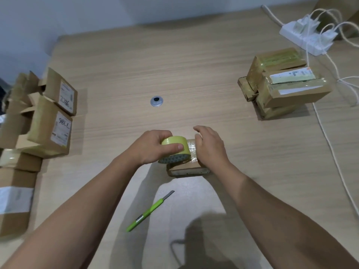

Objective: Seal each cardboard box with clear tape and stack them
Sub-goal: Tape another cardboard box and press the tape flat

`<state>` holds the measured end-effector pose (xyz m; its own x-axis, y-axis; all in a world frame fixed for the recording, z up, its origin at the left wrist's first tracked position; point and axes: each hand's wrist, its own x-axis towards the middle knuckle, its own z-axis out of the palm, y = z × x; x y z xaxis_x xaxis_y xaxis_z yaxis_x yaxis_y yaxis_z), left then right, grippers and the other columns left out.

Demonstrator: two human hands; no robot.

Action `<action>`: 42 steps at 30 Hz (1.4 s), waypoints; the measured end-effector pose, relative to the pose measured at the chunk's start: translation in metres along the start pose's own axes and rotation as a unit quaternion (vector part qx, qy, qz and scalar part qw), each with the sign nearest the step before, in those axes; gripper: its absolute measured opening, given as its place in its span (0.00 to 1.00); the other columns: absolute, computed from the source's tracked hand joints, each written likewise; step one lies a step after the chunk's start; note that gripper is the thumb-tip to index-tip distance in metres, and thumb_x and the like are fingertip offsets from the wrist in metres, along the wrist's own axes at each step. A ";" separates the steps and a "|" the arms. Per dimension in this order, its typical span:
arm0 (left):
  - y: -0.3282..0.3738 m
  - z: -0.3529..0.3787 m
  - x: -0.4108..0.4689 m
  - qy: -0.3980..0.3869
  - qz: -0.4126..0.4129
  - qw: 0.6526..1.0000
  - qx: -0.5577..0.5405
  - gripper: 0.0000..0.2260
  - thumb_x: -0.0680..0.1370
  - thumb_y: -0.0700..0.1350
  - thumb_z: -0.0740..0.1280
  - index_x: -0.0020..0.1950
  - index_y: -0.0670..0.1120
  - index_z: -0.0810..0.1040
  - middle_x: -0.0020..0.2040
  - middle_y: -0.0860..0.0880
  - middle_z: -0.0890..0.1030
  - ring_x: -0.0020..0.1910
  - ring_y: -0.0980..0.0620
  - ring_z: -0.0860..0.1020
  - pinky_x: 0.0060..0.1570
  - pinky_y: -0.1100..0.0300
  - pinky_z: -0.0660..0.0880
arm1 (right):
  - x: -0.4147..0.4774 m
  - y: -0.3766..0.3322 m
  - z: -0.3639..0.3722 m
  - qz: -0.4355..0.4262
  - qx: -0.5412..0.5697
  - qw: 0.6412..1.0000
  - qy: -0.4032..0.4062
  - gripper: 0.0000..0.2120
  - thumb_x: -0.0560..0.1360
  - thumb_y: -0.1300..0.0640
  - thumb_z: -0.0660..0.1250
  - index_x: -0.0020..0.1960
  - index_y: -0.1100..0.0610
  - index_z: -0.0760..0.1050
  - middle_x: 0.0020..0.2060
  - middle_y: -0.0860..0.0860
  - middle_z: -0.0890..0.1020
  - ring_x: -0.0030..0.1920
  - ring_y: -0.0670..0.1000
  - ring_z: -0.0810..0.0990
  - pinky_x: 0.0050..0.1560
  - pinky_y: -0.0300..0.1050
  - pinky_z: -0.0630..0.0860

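A small flat cardboard box (pixel 184 168) lies on the wooden table in front of me. My left hand (pixel 149 148) grips a roll of clear yellowish tape (pixel 175 148) on top of the box, thumb across the roll's side. A strip of tape (pixel 191 148) runs from the roll over the box top. My right hand (pixel 209 146) lies flat on the box's right part, fingers straight, pressing down beside the roll. A stack of taped boxes (pixel 283 82) stands at the right. Several untaped boxes (pixel 48 121) sit at the left edge.
A green utility knife (pixel 150 210) with its blade out lies near me on the table (pixel 174 70). A round grommet (pixel 156 101) sits mid-table. A white power strip (pixel 308 35) with plugs and white cables (pixel 330 133) occupies the far right.
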<state>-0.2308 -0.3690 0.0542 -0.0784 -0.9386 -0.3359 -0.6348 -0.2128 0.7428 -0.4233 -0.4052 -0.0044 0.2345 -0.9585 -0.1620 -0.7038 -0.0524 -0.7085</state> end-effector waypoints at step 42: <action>-0.079 0.009 -0.005 -0.007 -0.175 0.983 0.057 0.16 0.78 0.60 0.68 0.41 0.48 0.79 0.42 0.45 0.82 0.41 0.48 0.78 0.40 0.56 0.72 | -0.009 0.006 0.025 -0.010 -0.104 0.994 0.012 0.16 0.86 0.51 0.49 0.55 0.55 0.73 0.50 0.47 0.77 0.55 0.49 0.67 0.46 0.47 0.67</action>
<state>-0.1870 -0.3451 -0.0084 0.1501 -0.8100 -0.5669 -0.7064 -0.4891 0.5117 -0.4131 -0.3904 -0.0242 0.2349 -0.9630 -0.1319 -0.8236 -0.1251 -0.5532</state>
